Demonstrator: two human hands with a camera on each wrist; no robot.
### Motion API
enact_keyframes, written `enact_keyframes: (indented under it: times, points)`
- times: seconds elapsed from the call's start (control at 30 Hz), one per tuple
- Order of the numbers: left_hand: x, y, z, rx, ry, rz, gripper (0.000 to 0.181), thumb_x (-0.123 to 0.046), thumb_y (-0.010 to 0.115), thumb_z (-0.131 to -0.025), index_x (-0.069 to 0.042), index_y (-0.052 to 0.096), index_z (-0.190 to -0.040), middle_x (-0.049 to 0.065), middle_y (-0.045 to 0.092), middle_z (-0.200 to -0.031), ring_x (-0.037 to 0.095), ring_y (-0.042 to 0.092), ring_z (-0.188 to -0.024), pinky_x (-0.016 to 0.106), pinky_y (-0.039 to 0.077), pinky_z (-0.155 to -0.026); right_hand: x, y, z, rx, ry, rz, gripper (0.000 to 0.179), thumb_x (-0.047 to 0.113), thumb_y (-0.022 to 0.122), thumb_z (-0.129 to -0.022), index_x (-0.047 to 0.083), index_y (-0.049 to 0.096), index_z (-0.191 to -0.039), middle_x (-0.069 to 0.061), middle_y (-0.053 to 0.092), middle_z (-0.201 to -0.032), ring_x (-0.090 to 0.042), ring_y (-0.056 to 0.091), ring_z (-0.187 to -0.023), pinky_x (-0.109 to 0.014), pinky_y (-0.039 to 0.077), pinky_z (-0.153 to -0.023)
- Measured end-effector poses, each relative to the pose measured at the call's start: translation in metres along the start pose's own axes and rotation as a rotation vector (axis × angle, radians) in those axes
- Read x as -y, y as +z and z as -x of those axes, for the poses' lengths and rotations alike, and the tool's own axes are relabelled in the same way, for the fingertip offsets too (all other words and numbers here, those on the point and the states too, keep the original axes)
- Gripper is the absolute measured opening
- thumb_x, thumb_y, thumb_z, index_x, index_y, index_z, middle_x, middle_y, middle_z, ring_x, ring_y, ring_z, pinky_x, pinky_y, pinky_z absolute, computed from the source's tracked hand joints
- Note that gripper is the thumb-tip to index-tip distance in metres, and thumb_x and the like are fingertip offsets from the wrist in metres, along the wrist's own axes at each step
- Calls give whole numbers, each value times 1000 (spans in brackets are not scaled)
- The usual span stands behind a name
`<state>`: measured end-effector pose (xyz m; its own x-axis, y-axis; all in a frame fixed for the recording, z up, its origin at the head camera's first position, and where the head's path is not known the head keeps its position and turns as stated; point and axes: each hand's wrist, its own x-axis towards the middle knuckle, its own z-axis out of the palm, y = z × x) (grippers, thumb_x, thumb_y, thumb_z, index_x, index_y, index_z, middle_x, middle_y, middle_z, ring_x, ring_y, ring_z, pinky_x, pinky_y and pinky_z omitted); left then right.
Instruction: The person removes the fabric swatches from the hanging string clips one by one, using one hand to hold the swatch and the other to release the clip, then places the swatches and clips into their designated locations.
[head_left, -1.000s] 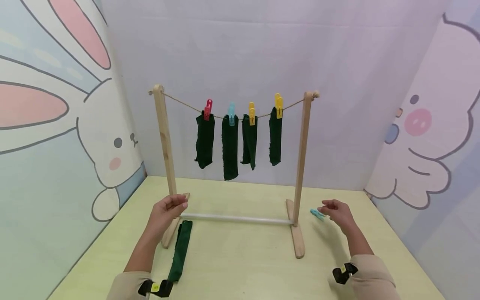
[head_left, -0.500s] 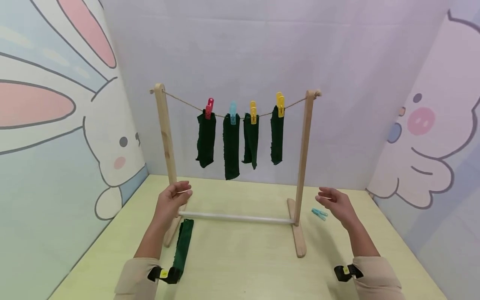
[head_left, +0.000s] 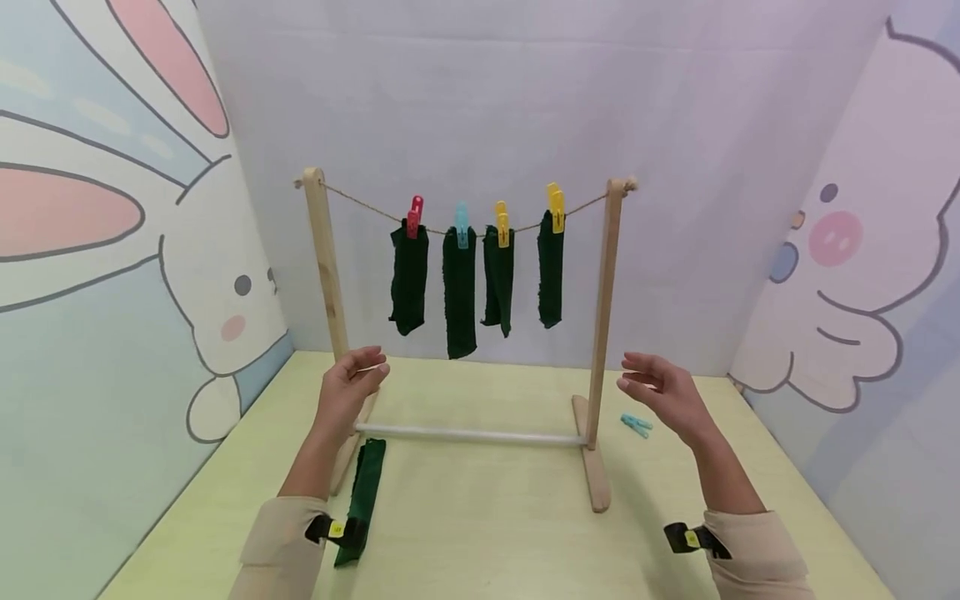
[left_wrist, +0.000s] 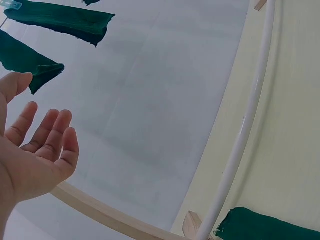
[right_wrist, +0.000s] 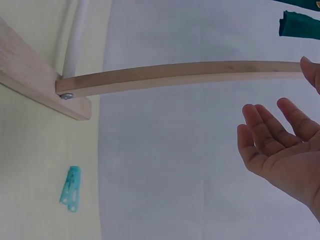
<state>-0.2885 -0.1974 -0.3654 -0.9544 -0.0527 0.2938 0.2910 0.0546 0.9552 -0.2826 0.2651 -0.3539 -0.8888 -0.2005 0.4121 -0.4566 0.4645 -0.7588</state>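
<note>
My left hand (head_left: 351,387) is raised by the left post of a wooden drying rack, fingers loosely bent and holding nothing. On the other side my right hand (head_left: 663,393) hovers beside the right post, also holding nothing, its fingers relaxed. Several dark green cloth strips (head_left: 460,292) hang from the rope, pinned by a red clothespin (head_left: 414,218), a light blue clothespin (head_left: 462,227) and yellow clothespins (head_left: 556,208). Another green cloth strip (head_left: 363,500) lies on the table below my left hand. A loose light blue clothespin (right_wrist: 70,188) lies on the table below my right hand.
The rack's left post (head_left: 324,258) and right post (head_left: 606,308) stand on wooden feet joined by a white rod (head_left: 472,435) low over the pale yellow table (head_left: 480,533). A plain back wall (head_left: 675,208) and cartoon-printed side walls enclose the space.
Both hands have risen and drawn slightly inward. The right hand has moved up away from the loose clothespin, which stays on the table. The hanging strips are unchanged.
</note>
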Motion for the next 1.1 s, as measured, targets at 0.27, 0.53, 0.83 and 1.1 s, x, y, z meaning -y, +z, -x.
enact_keyframes:
  times: [0.27, 0.53, 0.83, 1.1]
  points:
    - [-16, 7, -4, -11, 10, -10, 43, -14, 59, -93, 2, 45, -130, 20, 49, -127, 13, 54, -102, 20, 47, -80, 22, 0, 0, -36, -99, -20, 46, 7, 64, -88, -5, 48, -130, -22, 55, -118, -34, 56, -104, -15, 46, -77]
    - [-12, 10, -22, -22, 36, 20, 49, -25, 63, -90, -4, 46, -131, 11, 50, -125, 17, 53, -107, 25, 46, -85, 42, -1, -3, -56, -221, -131, 41, -6, 63, -85, -11, 50, -123, -9, 59, -110, -15, 59, -99, -19, 49, -76]
    - [-16, 19, -34, -12, 54, 56, 55, -23, 64, -90, -5, 41, -137, 16, 45, -131, 21, 50, -113, 26, 46, -85, 62, 1, -10, -49, -307, -169, 38, -13, 60, -84, -11, 51, -121, -4, 60, -109, -20, 59, -99, -20, 48, -77]
    - [-28, 24, -37, 15, 19, 66, 63, -21, 65, -89, -11, 34, -143, 11, 41, -137, 25, 47, -119, 30, 43, -91, 80, 3, -20, -8, -369, -249, 38, -18, 59, -81, -16, 50, -118, -18, 59, -109, -21, 59, -98, -23, 49, -78]
